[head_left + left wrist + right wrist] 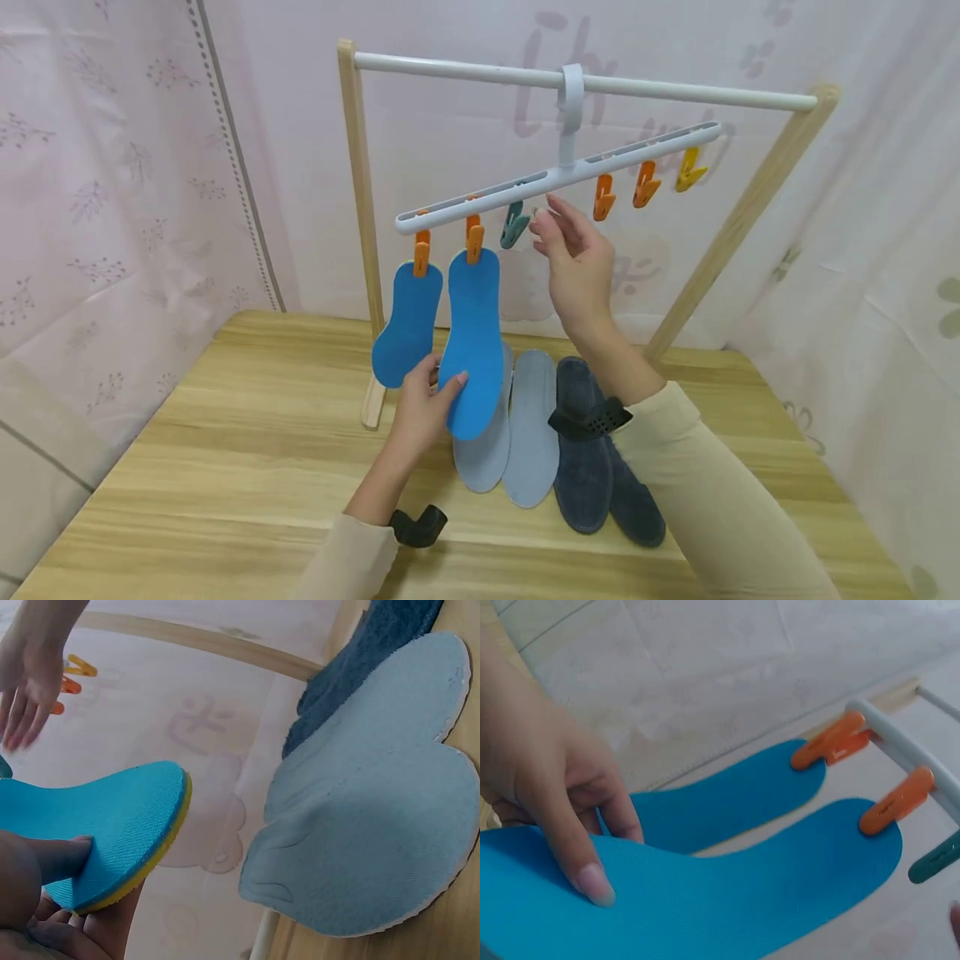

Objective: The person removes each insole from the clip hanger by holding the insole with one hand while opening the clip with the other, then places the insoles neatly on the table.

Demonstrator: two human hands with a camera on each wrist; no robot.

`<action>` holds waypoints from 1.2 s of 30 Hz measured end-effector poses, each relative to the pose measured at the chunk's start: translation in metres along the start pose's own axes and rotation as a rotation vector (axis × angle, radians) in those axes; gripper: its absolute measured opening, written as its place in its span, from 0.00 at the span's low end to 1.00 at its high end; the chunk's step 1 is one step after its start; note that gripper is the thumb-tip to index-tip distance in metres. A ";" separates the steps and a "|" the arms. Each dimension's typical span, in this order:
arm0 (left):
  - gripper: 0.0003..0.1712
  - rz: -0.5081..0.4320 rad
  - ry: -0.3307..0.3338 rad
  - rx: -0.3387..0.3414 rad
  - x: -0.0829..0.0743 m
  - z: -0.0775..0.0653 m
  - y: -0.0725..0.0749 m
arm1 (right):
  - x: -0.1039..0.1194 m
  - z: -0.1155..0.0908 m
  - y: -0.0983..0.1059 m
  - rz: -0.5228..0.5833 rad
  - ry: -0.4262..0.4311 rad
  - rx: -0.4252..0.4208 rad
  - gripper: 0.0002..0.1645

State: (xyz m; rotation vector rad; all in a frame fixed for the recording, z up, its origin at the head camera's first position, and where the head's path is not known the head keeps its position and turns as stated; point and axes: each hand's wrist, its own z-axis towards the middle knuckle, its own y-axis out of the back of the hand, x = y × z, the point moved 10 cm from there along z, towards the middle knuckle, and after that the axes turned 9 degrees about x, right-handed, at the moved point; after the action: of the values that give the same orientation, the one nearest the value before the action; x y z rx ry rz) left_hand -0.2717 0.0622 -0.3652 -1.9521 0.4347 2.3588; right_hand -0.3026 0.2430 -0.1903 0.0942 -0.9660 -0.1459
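Two blue insoles hang from orange clips on a white hanger point(487, 200). My left hand point(425, 404) holds the nearer blue insole point(472, 333) by its lower end, thumb on the front face. In the left wrist view that insole point(127, 825) shows a yellow underside. The other blue insole point(408, 321) hangs just left of it. My right hand point(581, 271) is raised below the hanger bar, beside the green clip point(514, 225), with loosely bent fingers and nothing in them. An orange clip point(900, 802) grips the top of the held insole in the right wrist view.
The hanger tilts, hooked over a white rail point(465, 69) on a wooden frame point(750, 217). Two orange clips and a yellow clip point(690, 171) dangle at its right. Grey insoles point(531, 433) and dark insoles point(583, 483) lie on the wooden table point(247, 467). Patterned curtains surround it.
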 end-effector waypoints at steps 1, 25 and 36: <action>0.17 0.003 -0.002 0.004 -0.004 -0.002 0.001 | 0.008 -0.006 0.003 -0.006 0.042 -0.055 0.21; 0.20 0.047 -0.001 0.073 0.017 0.000 -0.014 | -0.024 -0.004 -0.051 -0.259 -0.017 0.258 0.34; 0.19 0.061 -0.038 0.089 0.010 -0.003 -0.019 | -0.029 0.013 -0.053 -0.233 -0.068 0.273 0.30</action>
State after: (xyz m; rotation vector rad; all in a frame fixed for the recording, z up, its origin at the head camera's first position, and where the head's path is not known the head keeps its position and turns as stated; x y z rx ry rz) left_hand -0.2670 0.0781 -0.3787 -1.8784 0.5934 2.3644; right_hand -0.3342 0.1952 -0.2141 0.4567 -1.0374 -0.2320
